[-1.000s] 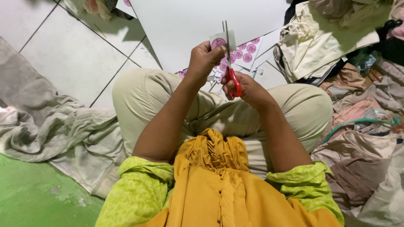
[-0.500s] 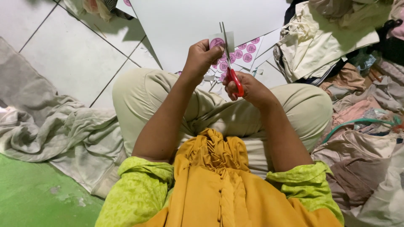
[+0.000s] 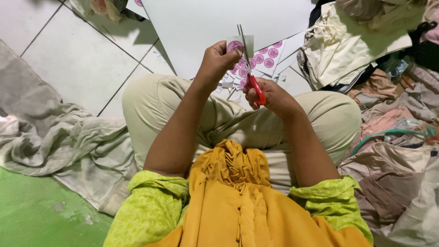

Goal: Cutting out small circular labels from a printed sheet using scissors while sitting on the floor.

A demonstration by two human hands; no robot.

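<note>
My left hand [image 3: 217, 61] pinches a small white paper piece with a pink round sticker [image 3: 235, 45] on it, held up above my crossed legs. My right hand [image 3: 270, 95] grips red-handled scissors [image 3: 249, 68], whose blades point up and run along the right edge of that paper piece. Below the hands, on the floor, lie sheets of pink round stickers [image 3: 267, 55] and small white paper scraps [image 3: 227, 85].
A large white sheet [image 3: 219, 23] covers the tiled floor [image 3: 77, 59] ahead. A heap of beige and brown fabric [image 3: 388, 91] fills the right side. Grey cloth [image 3: 55, 137] lies at the left, over a green floor patch [image 3: 32, 215].
The scissors and the paper piece have shifted slightly left and the blades have tilted a little. My hands stay in nearly the same place.
</note>
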